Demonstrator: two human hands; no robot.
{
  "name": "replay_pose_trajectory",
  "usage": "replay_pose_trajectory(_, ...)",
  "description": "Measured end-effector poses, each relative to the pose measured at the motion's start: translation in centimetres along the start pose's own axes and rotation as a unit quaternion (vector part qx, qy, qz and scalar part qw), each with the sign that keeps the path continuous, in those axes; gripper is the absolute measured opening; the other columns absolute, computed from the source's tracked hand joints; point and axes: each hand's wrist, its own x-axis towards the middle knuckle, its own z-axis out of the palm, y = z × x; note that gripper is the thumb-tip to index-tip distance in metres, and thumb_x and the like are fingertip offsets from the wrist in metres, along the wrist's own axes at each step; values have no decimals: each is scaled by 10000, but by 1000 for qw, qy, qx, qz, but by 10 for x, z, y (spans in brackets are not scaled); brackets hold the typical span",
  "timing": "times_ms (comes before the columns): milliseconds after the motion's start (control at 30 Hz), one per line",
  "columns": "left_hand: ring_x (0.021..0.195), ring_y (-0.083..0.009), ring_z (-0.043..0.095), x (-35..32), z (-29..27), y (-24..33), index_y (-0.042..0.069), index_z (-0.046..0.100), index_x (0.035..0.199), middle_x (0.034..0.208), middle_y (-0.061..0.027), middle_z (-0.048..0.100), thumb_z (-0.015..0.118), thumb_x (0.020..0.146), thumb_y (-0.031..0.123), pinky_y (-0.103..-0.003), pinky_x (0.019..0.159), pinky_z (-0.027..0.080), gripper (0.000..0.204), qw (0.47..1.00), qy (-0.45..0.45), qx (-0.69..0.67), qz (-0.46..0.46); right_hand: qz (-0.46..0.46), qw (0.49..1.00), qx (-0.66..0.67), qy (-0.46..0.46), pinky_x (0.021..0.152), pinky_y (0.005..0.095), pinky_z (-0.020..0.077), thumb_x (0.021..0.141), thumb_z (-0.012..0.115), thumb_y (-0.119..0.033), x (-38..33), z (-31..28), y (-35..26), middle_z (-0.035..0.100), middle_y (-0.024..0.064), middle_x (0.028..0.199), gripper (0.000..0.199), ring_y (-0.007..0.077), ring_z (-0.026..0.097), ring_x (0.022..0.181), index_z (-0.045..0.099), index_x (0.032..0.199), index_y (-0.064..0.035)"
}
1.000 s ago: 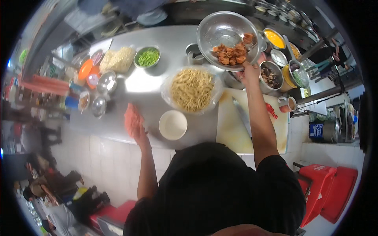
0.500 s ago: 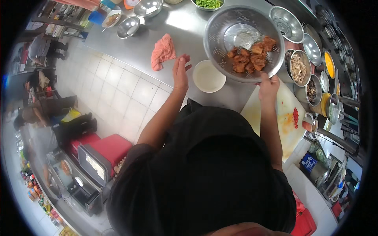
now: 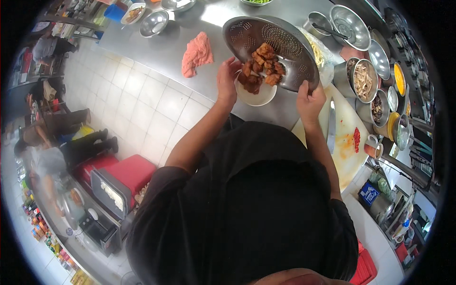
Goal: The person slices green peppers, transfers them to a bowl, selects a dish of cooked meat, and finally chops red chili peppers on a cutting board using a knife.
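A perforated metal colander (image 3: 297, 52) is tilted over a white bowl (image 3: 256, 99), held at its near right rim by my right hand (image 3: 311, 100). Browned fried meat pieces (image 3: 266, 64) lie along its lowered side, and some reach over the bowl's mouth. My left hand (image 3: 227, 81) is beside the bowl's left rim, close to the colander's lowered edge, with its fingers extended and partly hidden. Whether it touches the bowl or the colander I cannot tell. To its left, a crumpled pink cloth (image 3: 197, 53) rests on the steel table (image 3: 166, 61).
At right lies a cutting board (image 3: 344, 156) with a knife (image 3: 331, 126) and chopped red bits. Metal pots (image 3: 346, 78) and bowls crowd the right side. Small metal bowls (image 3: 154, 23) stand at the far left. Other people (image 3: 52, 133) work across the tiled aisle.
The colander has tipped and moved left, and the fried pieces have slid toward the white bowl. My left hand has come up against the bowl's left side. Knife and noodles behind are now uncovered.
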Motion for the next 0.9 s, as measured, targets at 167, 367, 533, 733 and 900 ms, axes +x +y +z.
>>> replay_pose_trajectory(167, 1094, -240, 613, -5, 0, -1, -43, 508, 1358, 1160, -158, 660, 395, 1064, 457, -377, 985, 461, 591, 1000, -17, 19, 8, -44, 997, -60, 17, 618, 247, 491, 910, 587, 13, 7, -5, -19, 648, 65, 748, 394, 78, 571, 618, 585, 1301, 65)
replay_pose_trajectory(367, 1089, -231, 612, -14, 2, 2, -30, 555, 1326, 1158, -156, 665, 409, 1069, 441, -374, 989, 466, 556, 996, -38, 71, 27, -7, 999, -26, 24, 645, 272, 495, 921, 591, -6, 7, -19, -24, 659, 63, 777, 239, 94, 588, 678, 629, 1148, 61)
replay_pose_trajectory(533, 1147, -253, 596, -31, 10, 16, -45, 563, 1302, 1201, -170, 650, 433, 1070, 338, -377, 1020, 449, 466, 969, -95, 205, 98, 133, 968, 176, 117, 674, 259, 501, 925, 612, -16, 27, -55, 8, 687, 66, 917, 124, 118, 623, 785, 656, 1040, -6)
replay_pose_trajectory(733, 1188, -231, 579, -28, -19, 5, 14, 569, 1322, 1271, -119, 616, 536, 1012, 160, -356, 1011, 461, 344, 928, -58, 321, 181, 315, 855, 344, 225, 720, 404, 641, 925, 557, 9, 102, -173, 101, 632, 103, 1090, 339, 234, 665, 900, 521, 1262, 15)
replay_pose_trajectory(900, 938, -135, 604, -40, -41, 4, 2, 573, 1217, 1119, -75, 645, 638, 985, 165, -281, 751, 506, 291, 937, -75, 328, 93, 278, 837, 296, 367, 704, 414, 654, 879, 579, 61, 173, -239, 166, 598, 179, 1133, 383, 291, 666, 912, 493, 1252, 75)
